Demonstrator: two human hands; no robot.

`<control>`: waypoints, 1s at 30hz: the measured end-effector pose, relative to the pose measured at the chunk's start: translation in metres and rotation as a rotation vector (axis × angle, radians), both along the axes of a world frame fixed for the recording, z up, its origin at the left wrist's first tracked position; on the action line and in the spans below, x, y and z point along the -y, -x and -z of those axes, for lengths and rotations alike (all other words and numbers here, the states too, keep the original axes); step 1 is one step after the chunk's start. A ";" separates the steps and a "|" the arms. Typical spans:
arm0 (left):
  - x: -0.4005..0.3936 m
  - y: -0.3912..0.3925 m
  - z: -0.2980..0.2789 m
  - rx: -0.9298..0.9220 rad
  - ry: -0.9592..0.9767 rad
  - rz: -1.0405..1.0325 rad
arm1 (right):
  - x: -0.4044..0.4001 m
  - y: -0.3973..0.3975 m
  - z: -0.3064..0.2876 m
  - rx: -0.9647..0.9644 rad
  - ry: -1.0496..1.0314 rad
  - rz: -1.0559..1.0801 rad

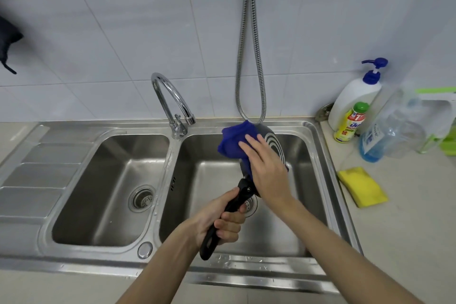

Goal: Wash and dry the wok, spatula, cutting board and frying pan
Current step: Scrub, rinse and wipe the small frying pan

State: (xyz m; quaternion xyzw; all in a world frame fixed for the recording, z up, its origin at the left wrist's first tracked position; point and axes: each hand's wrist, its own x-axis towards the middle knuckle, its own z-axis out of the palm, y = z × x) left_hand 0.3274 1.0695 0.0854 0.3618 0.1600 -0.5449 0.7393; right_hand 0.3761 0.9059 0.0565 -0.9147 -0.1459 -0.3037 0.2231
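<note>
The left hand (225,223) is gripping the frying pan (272,145) by its handle, tipping it up and away over the right sink (318,170), while the flat right hand (265,165) is pressing a blue cloth (233,142) on its bottom.

Blue cloth (234,140), dark ring-patterned frying pan (274,145), yellow sponge (362,186).

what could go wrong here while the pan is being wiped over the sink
1. The left hand alone grips the frying pan by its handle while the right hand presses the blue cloth on it; a hard push could twist it loose into the sink.
2. The hanging metal hose loops just behind the pan and might snag.
</note>
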 end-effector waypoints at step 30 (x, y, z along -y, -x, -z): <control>-0.023 0.015 0.007 -0.019 0.228 -0.003 | 0.011 -0.059 -0.031 -0.219 -0.345 0.011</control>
